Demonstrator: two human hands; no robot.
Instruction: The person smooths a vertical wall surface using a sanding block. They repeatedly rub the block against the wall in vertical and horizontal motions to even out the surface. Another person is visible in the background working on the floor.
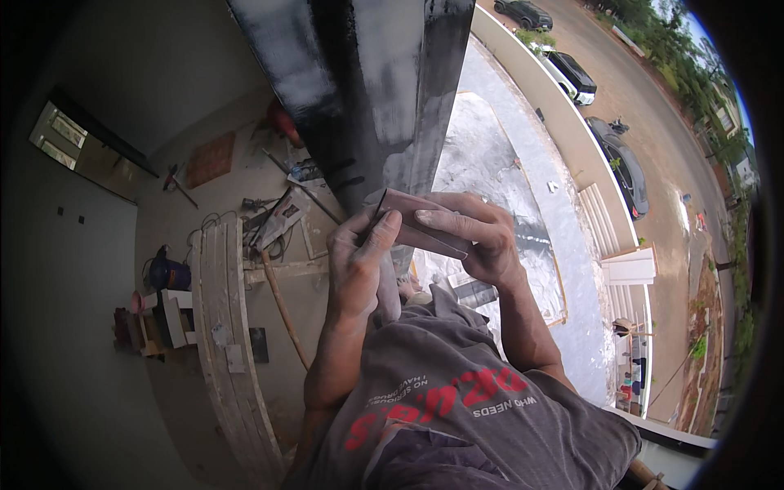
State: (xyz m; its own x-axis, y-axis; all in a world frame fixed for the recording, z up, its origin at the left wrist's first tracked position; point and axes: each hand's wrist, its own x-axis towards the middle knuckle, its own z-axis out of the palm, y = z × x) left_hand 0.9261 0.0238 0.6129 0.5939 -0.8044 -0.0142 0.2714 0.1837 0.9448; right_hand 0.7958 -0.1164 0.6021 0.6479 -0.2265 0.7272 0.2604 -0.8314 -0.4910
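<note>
Head view, looking steeply down. Both hands grip a folded sheet of brownish sandpaper [420,219] held against the lower part of a dark, glossy vertical post [371,90]. The left hand [359,261] closes on the sheet's left end, thumb pressed over its upper edge. The right hand [474,233] clamps the right end, fingers [449,219] laid flat across the front face, so the sheet spans between the two hands and lies just in front of the post. Far below lie a curved stack of wooden planks [224,327], scattered tools on a concrete floor [229,188], and, right, parked cars [625,167] along a street.
</note>
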